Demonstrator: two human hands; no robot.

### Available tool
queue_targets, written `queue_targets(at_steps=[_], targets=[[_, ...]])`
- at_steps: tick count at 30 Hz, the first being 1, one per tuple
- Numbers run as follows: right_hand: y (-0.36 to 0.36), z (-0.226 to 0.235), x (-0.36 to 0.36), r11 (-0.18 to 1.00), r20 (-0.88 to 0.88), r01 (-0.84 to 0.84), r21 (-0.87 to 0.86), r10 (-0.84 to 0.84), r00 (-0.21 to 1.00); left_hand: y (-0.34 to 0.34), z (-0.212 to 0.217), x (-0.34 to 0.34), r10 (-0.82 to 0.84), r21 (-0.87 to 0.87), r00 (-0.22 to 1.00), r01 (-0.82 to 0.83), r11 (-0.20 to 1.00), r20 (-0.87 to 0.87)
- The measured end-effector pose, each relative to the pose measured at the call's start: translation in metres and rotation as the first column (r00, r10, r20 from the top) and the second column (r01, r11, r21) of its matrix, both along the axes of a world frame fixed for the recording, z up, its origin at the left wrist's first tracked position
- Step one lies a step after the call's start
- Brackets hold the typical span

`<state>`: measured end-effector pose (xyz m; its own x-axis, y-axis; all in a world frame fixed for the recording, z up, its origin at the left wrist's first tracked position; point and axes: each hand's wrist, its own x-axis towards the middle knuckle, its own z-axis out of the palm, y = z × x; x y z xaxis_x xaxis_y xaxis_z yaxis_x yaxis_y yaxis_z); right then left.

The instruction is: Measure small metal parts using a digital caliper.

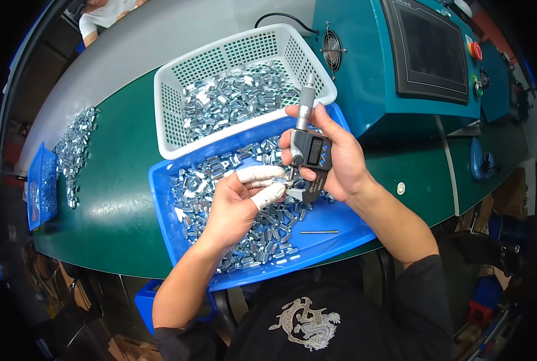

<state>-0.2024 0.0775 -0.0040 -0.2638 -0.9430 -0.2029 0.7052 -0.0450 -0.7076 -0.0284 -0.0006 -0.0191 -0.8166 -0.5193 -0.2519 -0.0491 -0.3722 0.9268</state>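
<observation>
Over the blue tray, the person's right hand clasps a digital micrometer, its dark body carrying a small display and blue buttons, its silvery barrel pointing toward the tray's far side. The left hand, with white-covered fingertips, pinches a small, shiny metal piece at the micrometer's gap, also above the tray; I can't make out whether the measuring faces touch it.
</observation>
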Motion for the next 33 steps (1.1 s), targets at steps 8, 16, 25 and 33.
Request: queue_targets(at_steps=[8, 16, 25, 33], targets=[[-0.0004, -0.0015, 0.0003, 1.0, -0.009, 0.0, -0.012, 0.0, 1.0, 0.0007, 0.0011, -0.0008, -0.004, 0.0, 1.0, 0.004, 1.0, -0.009], [0.0007, 0.0028, -0.0002, 0.999, -0.047, 0.024, 0.022, -0.023, 0.999, 0.0016, 0.0029, -0.0032, 0.017, 0.063, 1.0, -0.017, 0.998, 0.008], [0.0011, 0.0025, 0.0, 1.0, -0.053, -0.009, 0.024, 0.01, 0.999, 0.0028, 0.0025, -0.0022, 0.01, -0.011, 1.0, -0.01, 1.0, -0.006], [0.0006, 0.0031, 0.0007, 1.0, -0.063, -0.004, 0.029, 0.006, 0.998, 0.0027, 0.0021, -0.0019, 0.017, -0.017, 1.0, -0.017, 1.0, -0.019]])
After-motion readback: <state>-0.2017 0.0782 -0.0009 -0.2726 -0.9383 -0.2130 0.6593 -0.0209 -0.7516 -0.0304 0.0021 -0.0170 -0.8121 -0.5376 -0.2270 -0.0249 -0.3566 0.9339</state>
